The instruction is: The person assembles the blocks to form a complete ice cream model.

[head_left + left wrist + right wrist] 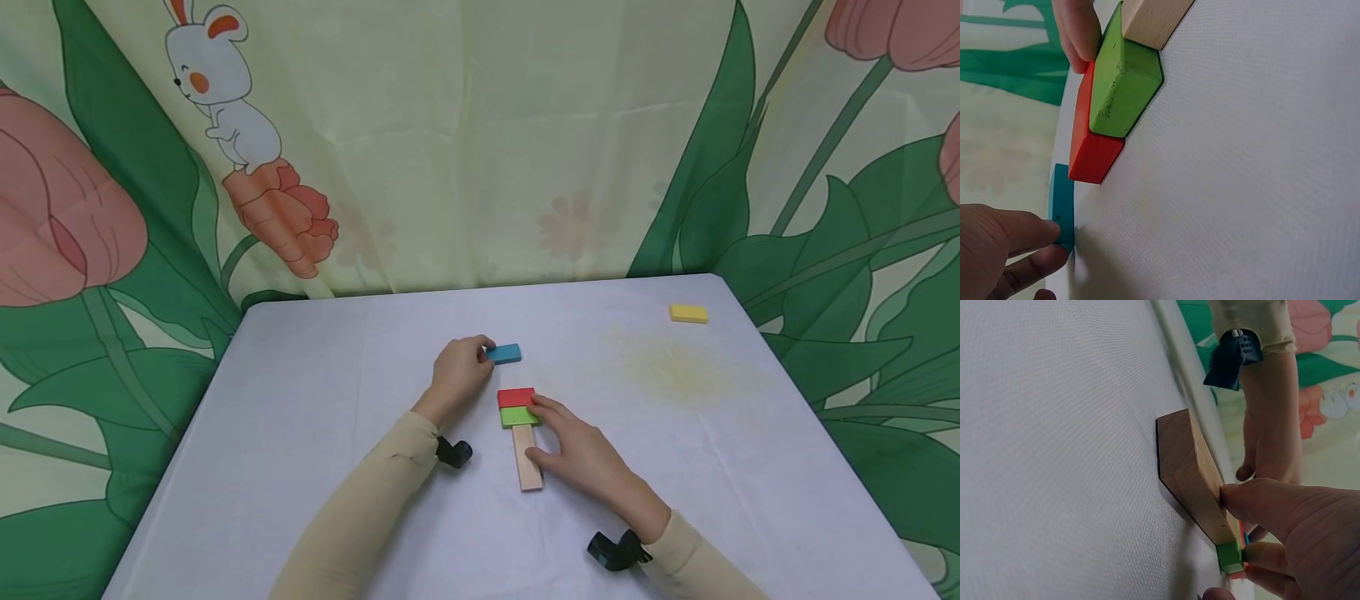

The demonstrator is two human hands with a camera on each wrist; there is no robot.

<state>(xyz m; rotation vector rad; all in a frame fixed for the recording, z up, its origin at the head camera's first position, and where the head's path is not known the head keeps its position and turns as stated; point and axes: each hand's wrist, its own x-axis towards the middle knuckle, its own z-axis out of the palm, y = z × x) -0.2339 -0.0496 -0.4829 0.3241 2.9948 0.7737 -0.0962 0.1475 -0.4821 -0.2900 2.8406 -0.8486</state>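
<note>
My left hand [461, 372] pinches the left end of a blue block [506, 354], which lies beyond the others on the table. In the left wrist view thumb and finger meet at the end of that blue block [1061, 203]. A red block [516, 397] lies crosswise against a green block [519, 416], and a plain wooden block [527, 458] runs lengthwise toward me from the green one. My right hand [583, 451] rests at the right side of this row, fingertips touching the red and green blocks. Its thumb touches the wooden block [1191, 469].
A yellow block [688, 313] lies near the far right corner of the white-covered table [300, 417]. Behind the table's back edge hangs a printed cloth [480, 150] with a rabbit, tulips and leaves.
</note>
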